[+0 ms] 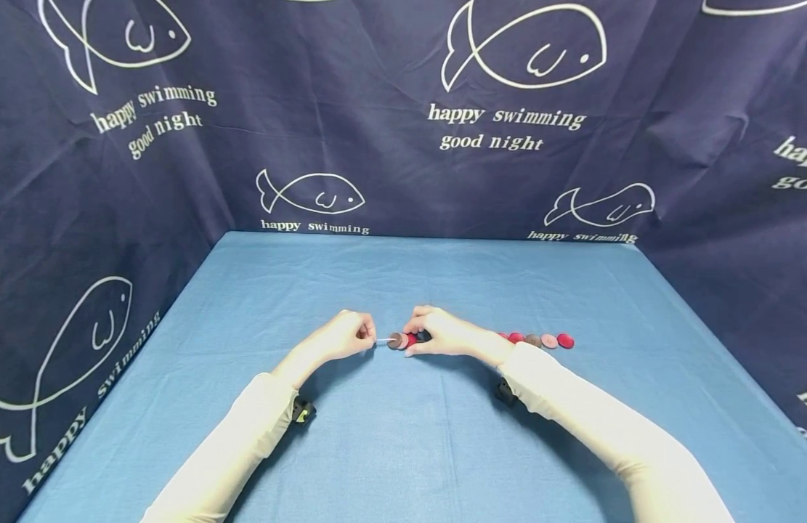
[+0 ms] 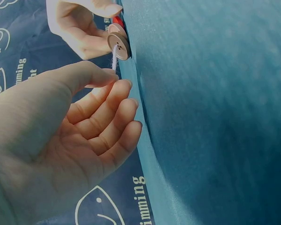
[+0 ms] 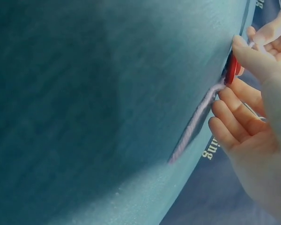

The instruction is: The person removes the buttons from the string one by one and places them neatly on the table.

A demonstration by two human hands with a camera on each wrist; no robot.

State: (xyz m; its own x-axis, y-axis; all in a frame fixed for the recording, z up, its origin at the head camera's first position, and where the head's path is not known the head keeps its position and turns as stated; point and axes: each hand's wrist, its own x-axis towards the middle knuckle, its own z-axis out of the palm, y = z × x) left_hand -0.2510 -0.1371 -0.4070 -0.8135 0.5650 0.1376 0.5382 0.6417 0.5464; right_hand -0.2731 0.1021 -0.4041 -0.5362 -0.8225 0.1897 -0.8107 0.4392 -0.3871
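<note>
My left hand pinches the end of a pale, fuzzy string between thumb and index finger; its other fingers are loosely bent. The string passes through a hole of a round brown button. Behind that button sit a pink button and a red button, stacked face to face. My right hand holds this stack, thumb on one side and fingers on the other. A dark button shows between its thumb and fingers. Beyond the stack, a tail of string trails over the cloth in the right wrist view.
To the right, partly behind my right forearm, lies a row of loose buttons: red, pink, brown and more red. A blue cloth covers the table. Navy curtains with white fish prints stand behind and beside it.
</note>
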